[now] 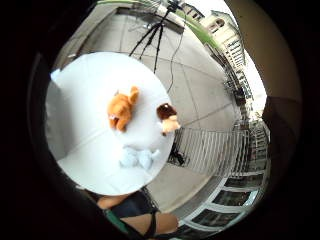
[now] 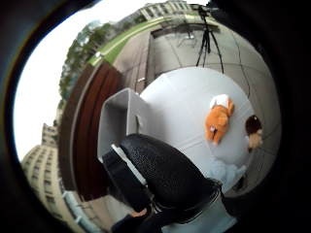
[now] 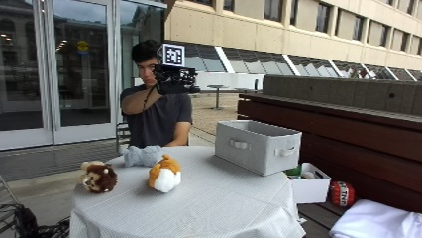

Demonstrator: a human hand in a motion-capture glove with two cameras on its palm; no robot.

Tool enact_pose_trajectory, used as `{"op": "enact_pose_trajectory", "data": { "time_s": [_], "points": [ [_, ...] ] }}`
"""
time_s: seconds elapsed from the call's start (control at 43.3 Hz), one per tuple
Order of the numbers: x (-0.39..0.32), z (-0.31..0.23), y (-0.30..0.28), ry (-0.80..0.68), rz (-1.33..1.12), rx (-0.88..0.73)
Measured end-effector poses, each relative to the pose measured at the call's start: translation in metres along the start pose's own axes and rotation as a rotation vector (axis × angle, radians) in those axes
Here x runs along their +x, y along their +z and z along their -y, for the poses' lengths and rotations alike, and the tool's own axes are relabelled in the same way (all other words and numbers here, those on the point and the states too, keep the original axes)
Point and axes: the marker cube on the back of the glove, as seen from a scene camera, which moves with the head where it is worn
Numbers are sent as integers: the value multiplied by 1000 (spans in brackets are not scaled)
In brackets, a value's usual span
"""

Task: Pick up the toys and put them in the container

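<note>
White-clothed table point(image 3: 217, 198), three toys, grey container point(image 3: 258, 145), raised gloved hand point(image 3: 173, 82), fingers unclear

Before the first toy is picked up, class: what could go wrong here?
The brown toy sits near the table's edge, so a nudge might knock it off. The raised gloved right hand is far from the toys. The grey container also stands close to the edge, so a careless drop could push it.

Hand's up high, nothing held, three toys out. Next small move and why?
Probably lower the gloved hand toward the grey toy, the one nearest the person. The hand is raised at head height, well above the table, and seems to hold nothing. The orange toy and brown toy also lie on the cloth, and none shows in the container.
</note>
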Motion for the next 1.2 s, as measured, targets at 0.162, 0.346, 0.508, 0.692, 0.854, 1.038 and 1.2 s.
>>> {"op": "enact_pose_trajectory", "data": {
  "time_s": [0.162,0.346,0.508,0.692,0.854,1.038,1.2],
  "points": [
    [18,3,2,20,-15,18],
    [53,7,9,24,-36,16],
    [89,-2,11,107,-56,-120],
    [147,12,44,92,-53,12],
    [184,7,72,158,-37,-47],
    [219,1,120,194,3,-77],
    [247,-6,167,243,38,-171]
  ]
}}
